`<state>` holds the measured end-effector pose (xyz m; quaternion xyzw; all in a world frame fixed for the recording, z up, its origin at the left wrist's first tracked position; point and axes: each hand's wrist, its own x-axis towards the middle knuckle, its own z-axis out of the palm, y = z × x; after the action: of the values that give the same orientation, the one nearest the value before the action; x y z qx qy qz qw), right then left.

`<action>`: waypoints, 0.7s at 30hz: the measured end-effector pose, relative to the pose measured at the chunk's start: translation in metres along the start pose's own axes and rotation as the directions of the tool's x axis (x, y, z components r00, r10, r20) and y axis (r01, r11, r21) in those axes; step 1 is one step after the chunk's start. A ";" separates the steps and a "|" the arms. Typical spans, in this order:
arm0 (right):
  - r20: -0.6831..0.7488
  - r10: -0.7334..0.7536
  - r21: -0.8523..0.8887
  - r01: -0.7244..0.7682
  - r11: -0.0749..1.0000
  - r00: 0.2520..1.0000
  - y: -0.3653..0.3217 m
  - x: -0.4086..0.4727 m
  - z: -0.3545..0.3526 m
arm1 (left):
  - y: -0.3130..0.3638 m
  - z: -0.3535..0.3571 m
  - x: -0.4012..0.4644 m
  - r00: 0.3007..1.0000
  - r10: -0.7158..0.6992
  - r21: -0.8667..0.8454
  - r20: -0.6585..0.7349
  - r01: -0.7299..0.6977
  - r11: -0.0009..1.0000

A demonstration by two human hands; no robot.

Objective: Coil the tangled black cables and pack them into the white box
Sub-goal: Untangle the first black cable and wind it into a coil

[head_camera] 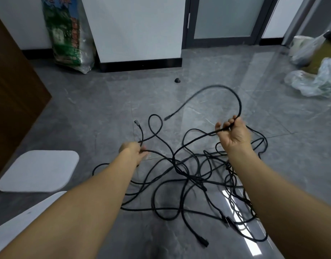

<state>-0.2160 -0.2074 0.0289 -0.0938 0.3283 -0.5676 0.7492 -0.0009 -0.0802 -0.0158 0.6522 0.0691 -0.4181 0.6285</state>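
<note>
Gripping one black strand high on the right, the right hand (233, 132) has its fingers curled round it, and the free end arcs far over the floor to a plug (167, 117). The left hand (135, 151) pinches another strand low at centre-left, a second plug (137, 122) standing just beyond it. The tangled black cables (194, 184) sprawl on the grey floor (86, 118) between and near the forearms.

They look light, limp and springy, likely to snag where strands cross; taking hold near a plug end and feeding outward seems wisest.

A white lid-like slab (39, 170) lies left, and a white edge (20, 221) is cut off near-left; whether either belongs to the white box I cannot tell. The airborne strand is blurred, and the right forearm hides part of the heap.
</note>
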 end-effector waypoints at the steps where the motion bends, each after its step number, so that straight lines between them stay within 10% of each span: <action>1: -0.031 0.009 -0.081 -0.011 0.997 0.999 0.001 0.001 -0.005 | 0.001 0.002 0.000 1.000 -0.018 -0.025 0.022 0.019 1.000; 6: -0.041 0.050 -0.783 -0.063 0.618 0.998 0.021 -0.004 -0.013 | 0.005 0.029 -0.027 0.945 0.106 -0.039 0.310 -0.098 0.994; 14: 0.192 0.327 -0.915 0.048 0.401 0.925 0.059 -0.028 0.006 | 0.004 0.060 -0.059 0.726 0.200 0.086 0.658 -0.336 0.938; 18: 0.215 0.470 -0.912 0.004 0.411 0.856 0.059 -0.031 0.007 | 0.008 0.060 -0.056 0.665 0.340 0.350 0.665 -0.679 0.645; 21: 0.220 0.425 -0.864 -0.027 0.504 0.878 0.053 -0.032 0.009 | 0.007 0.051 -0.055 0.693 0.123 0.552 0.710 -0.657 0.514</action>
<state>-0.1727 -0.1627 0.0207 -0.5120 0.4059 -0.2002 0.7301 -0.0552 -0.1024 0.0313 0.6880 -0.4751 -0.4209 0.3518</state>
